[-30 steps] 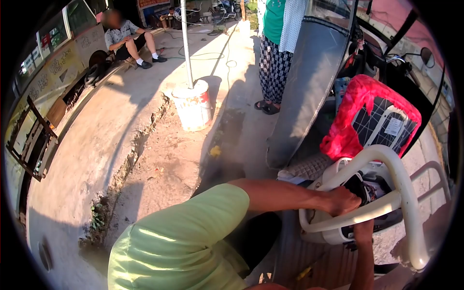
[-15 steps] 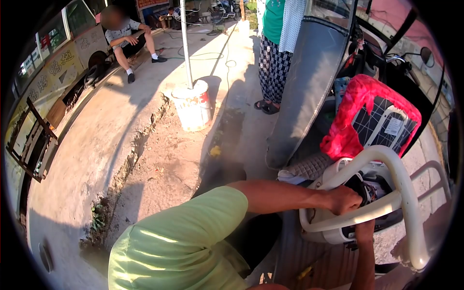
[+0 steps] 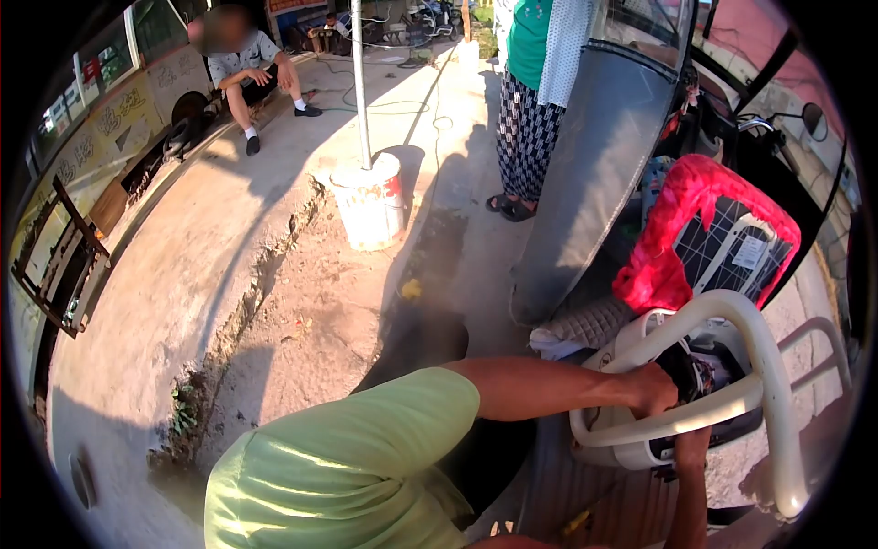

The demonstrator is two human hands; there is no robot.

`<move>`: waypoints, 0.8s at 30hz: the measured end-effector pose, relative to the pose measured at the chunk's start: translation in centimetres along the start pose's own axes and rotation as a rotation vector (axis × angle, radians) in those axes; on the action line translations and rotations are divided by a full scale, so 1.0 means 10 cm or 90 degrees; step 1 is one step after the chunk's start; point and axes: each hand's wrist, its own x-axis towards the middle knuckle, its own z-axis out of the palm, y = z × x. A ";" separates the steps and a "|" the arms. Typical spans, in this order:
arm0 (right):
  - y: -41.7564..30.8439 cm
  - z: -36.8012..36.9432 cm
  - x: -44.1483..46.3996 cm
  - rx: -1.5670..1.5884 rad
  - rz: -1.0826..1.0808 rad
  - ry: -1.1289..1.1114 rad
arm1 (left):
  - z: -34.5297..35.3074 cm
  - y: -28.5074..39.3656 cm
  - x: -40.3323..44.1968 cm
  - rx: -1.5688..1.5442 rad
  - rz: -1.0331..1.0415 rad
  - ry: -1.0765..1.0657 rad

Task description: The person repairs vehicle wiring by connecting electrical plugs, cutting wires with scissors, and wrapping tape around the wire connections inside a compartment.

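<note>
My left hand [image 3: 653, 390] reaches between the rails of a cream tubular frame [image 3: 761, 357] into the open white seat box [image 3: 631, 450] of a vehicle. Its fingers look curled beside dark wiring [image 3: 701, 373] in the box; what they hold is hidden. From below, my right hand [image 3: 692, 445] goes up behind the lower rail to the same box, its fingers covered by the rail. Behind the box the seat [image 3: 732, 240], edged with red plush, stands tipped up with its underside showing.
A grey vehicle windshield panel [image 3: 590, 174] rises beyond the box, with a quilted cover [image 3: 585, 320] below. A person in patterned trousers [image 3: 524, 137] stands beside it. Another person [image 3: 256, 78] sits by the left wall. A pole stands in a white bucket [image 3: 368, 206].
The view has shifted slightly, so the surroundings sit a little lower and to the right. My left hand has moved slightly back toward the box's near side; both hands remain at the box.
</note>
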 end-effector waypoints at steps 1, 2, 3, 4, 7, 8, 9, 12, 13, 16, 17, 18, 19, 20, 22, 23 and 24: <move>-0.04 0.00 0.00 -0.003 -0.007 -0.005 | -0.01 0.00 0.00 -0.004 0.002 -0.003; -0.07 -0.01 -0.01 0.002 0.001 -0.019 | 0.02 -0.02 0.00 -0.009 0.010 -0.002; -0.08 -0.02 0.01 0.006 -0.001 -0.036 | 0.07 -0.06 0.03 -0.010 0.020 0.000; -0.09 -0.03 0.02 0.011 -0.003 -0.053 | 0.09 -0.09 0.05 -0.011 0.030 0.001; -0.07 -0.06 0.03 0.010 -0.011 -0.077 | -0.02 -0.06 0.01 -0.044 0.027 -0.039; -0.04 -0.08 0.02 0.000 -0.018 -0.071 | 0.02 -0.06 0.03 -0.056 0.029 -0.024; 0.07 -0.08 0.02 -0.021 -0.037 -0.044 | 0.06 -0.09 0.05 -0.065 0.030 -0.010; -0.24 -0.07 0.01 -0.050 -0.084 -0.045 | 0.05 -0.09 0.04 -0.055 0.036 0.002; -0.42 -0.08 0.00 -0.054 -0.098 -0.060 | 0.04 -0.09 0.03 -0.047 0.039 0.001; -0.48 -0.17 0.02 -0.192 -0.191 -0.093 | 0.08 -0.09 0.01 -0.057 0.050 0.039; -0.48 -0.22 0.02 -0.222 -0.204 -0.115 | 0.08 -0.08 0.00 -0.056 0.048 0.042; -0.70 -0.19 0.00 -0.182 -0.196 -0.114 | 0.04 -0.07 -0.01 -0.055 0.044 0.045; -0.72 -0.21 0.00 -0.177 -0.157 -0.127 | 0.03 -0.05 -0.03 -0.056 0.040 0.047; -0.73 -0.23 -0.02 -0.171 -0.119 -0.139 | 0.03 -0.04 -0.04 -0.060 0.041 0.043; -0.64 -0.27 0.01 -0.164 -0.066 -0.164 | 0.00 -0.05 -0.04 -0.061 0.039 0.039; -0.68 -0.26 0.01 -0.160 -0.059 -0.167 | 0.01 -0.06 -0.04 -0.062 0.044 0.044; -0.73 -0.25 0.01 -0.156 -0.051 -0.171 | 0.05 -0.07 -0.03 -0.064 0.048 0.049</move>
